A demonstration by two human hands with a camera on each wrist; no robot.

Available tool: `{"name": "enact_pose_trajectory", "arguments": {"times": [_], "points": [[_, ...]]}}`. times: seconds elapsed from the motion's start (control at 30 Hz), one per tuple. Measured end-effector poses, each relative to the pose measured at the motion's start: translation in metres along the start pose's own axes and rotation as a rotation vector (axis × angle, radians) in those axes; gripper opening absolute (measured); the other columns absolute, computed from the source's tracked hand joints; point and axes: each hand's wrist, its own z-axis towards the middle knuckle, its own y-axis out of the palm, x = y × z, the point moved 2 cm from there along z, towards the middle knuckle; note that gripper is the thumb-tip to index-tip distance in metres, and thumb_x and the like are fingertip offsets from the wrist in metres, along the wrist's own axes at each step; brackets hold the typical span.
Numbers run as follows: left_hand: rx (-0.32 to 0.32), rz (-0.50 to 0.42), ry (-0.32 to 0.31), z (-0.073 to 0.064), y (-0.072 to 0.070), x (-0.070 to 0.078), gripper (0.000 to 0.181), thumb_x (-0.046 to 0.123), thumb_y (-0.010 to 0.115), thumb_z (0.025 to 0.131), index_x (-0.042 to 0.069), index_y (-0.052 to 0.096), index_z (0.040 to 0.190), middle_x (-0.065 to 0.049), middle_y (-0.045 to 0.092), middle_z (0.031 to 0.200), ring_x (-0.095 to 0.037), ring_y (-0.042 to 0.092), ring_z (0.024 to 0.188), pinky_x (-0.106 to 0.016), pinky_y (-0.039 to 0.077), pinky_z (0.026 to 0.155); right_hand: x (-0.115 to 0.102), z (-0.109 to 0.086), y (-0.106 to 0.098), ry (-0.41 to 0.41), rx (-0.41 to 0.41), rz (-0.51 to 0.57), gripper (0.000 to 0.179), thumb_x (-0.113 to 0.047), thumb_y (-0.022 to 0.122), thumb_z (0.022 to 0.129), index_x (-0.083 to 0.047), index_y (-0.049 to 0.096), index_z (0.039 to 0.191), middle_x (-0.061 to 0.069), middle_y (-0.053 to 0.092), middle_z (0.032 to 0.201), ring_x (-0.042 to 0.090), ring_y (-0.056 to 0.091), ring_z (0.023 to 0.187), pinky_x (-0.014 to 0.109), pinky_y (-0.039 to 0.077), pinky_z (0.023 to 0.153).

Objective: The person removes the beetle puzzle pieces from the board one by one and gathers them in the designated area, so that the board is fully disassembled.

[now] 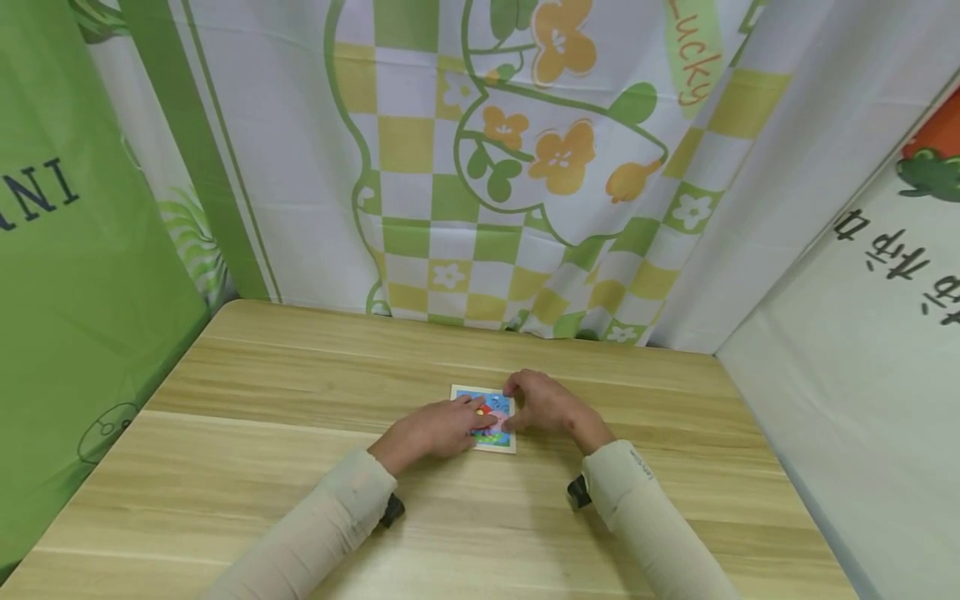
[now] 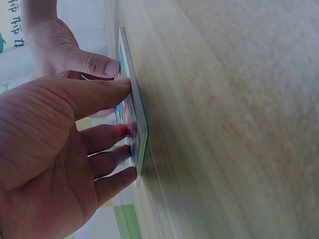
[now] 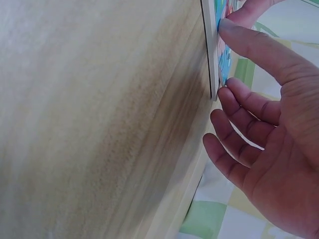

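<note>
A small flat square board (image 1: 491, 437) with a bright cartoon picture and a pale border lies on the wooden table. My left hand (image 1: 441, 427) reaches over its left side, and in the left wrist view the fairly straight thumb and fingertips (image 2: 115, 183) rest on the picture. On the far right side, my right hand (image 1: 546, 403) touches the board. Its thumb (image 3: 249, 37) lies on the picture near the edge, while its index fingertip meets the corner and the other fingers bend loosely beside it. Part of the picture is hidden under my hands.
The wooden table (image 1: 285, 375) reaches back to a green, white and yellow checked curtain (image 1: 480, 200). A green cloth (image 1: 90, 292) hangs along the left side, and a white printed sheet (image 1: 847, 358) stands along the right. Dark wrist cameras sit under both sleeves.
</note>
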Motion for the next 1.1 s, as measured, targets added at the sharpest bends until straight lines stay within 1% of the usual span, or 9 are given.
{"name": "enact_pose_trajectory", "arguments": {"times": [0.1, 0.2, 0.3, 0.4, 0.5, 0.57, 0.67, 0.9, 1.1], "points": [[-0.002, 0.000, -0.003, 0.0007, 0.0006, -0.0003, 0.051, 0.019, 0.061, 0.105, 0.022, 0.051, 0.155, -0.014, 0.033, 0.164, -0.034, 0.032, 0.149, -0.052, 0.040, 0.111, 0.0005, -0.0003, -0.0001, -0.009, 0.006, 0.019, 0.044, -0.022, 0.092, 0.079, -0.005, 0.067, 0.110, 0.004, 0.065, 0.108, 0.022, 0.059, 0.104, 0.045, 0.049, 0.096], [-0.006, 0.012, -0.003, 0.0014, 0.0008, -0.0006, 0.051, 0.019, 0.060, 0.105, 0.023, 0.050, 0.155, -0.014, 0.033, 0.164, -0.033, 0.032, 0.149, -0.051, 0.039, 0.112, 0.0008, -0.0007, -0.0001, -0.026, 0.015, 0.022, 0.039, -0.020, 0.089, 0.083, -0.004, 0.067, 0.111, 0.004, 0.066, 0.108, 0.021, 0.060, 0.103, 0.044, 0.049, 0.094], [-0.008, 0.009, -0.005, 0.0018, 0.0010, -0.0009, 0.051, 0.019, 0.060, 0.105, 0.023, 0.050, 0.155, -0.014, 0.032, 0.164, -0.033, 0.031, 0.149, -0.050, 0.039, 0.112, 0.0020, -0.0001, 0.0009, -0.047, 0.025, 0.002, 0.033, -0.018, 0.084, 0.088, -0.004, 0.068, 0.113, 0.004, 0.066, 0.107, 0.020, 0.060, 0.101, 0.043, 0.050, 0.093], [-0.008, 0.002, -0.004, 0.0019, 0.0011, -0.0007, 0.051, 0.018, 0.060, 0.106, 0.022, 0.050, 0.155, -0.015, 0.032, 0.164, -0.034, 0.032, 0.149, -0.050, 0.039, 0.112, 0.0027, 0.0009, 0.0017, -0.074, 0.039, -0.017, 0.023, -0.012, 0.076, 0.093, -0.003, 0.069, 0.114, 0.005, 0.067, 0.106, 0.021, 0.062, 0.100, 0.043, 0.051, 0.092], [-0.009, 0.005, 0.000, 0.0021, 0.0013, -0.0005, 0.051, 0.018, 0.059, 0.106, 0.021, 0.049, 0.155, -0.015, 0.032, 0.164, -0.034, 0.032, 0.149, -0.049, 0.039, 0.112, 0.0037, 0.0017, 0.0028, -0.095, 0.056, -0.034, 0.016, -0.007, 0.070, 0.096, -0.003, 0.070, 0.111, 0.004, 0.068, 0.103, 0.020, 0.063, 0.098, 0.043, 0.052, 0.090], [-0.011, 0.009, 0.000, 0.0020, 0.0012, -0.0003, 0.051, 0.018, 0.059, 0.106, 0.021, 0.049, 0.155, -0.016, 0.032, 0.164, -0.034, 0.031, 0.149, -0.049, 0.039, 0.112, 0.0043, 0.0022, 0.0037, -0.102, 0.068, -0.043, 0.014, -0.006, 0.069, 0.096, -0.004, 0.071, 0.109, 0.003, 0.068, 0.100, 0.019, 0.063, 0.095, 0.043, 0.052, 0.088], [-0.011, 0.013, -0.001, 0.0019, 0.0015, -0.0003, 0.050, 0.019, 0.059, 0.106, 0.022, 0.050, 0.155, -0.016, 0.031, 0.164, -0.034, 0.031, 0.150, -0.050, 0.039, 0.113, 0.0047, 0.0032, 0.0052, -0.093, 0.092, -0.048, 0.011, -0.005, 0.068, 0.096, -0.005, 0.071, 0.107, 0.001, 0.067, 0.096, 0.017, 0.062, 0.091, 0.042, 0.053, 0.085], [-0.005, 0.015, -0.005, 0.0020, 0.0022, -0.0005, 0.050, 0.018, 0.058, 0.106, 0.023, 0.050, 0.155, -0.015, 0.032, 0.164, -0.033, 0.031, 0.149, -0.050, 0.038, 0.113, 0.0034, 0.0042, 0.0067, -0.033, 0.183, -0.046, 0.009, -0.006, 0.064, 0.098, -0.008, 0.072, 0.101, -0.001, 0.067, 0.093, 0.014, 0.061, 0.084, 0.038, 0.053, 0.079], [0.001, 0.036, 0.002, 0.0021, 0.0018, -0.0011, 0.049, 0.019, 0.058, 0.106, 0.023, 0.051, 0.154, -0.015, 0.033, 0.164, -0.033, 0.032, 0.149, -0.049, 0.038, 0.113, 0.0038, 0.0057, 0.0085, -0.012, 0.200, -0.036, 0.008, -0.007, 0.063, 0.099, -0.007, 0.071, 0.100, 0.000, 0.065, 0.092, 0.014, 0.059, 0.081, 0.038, 0.052, 0.076]]}}
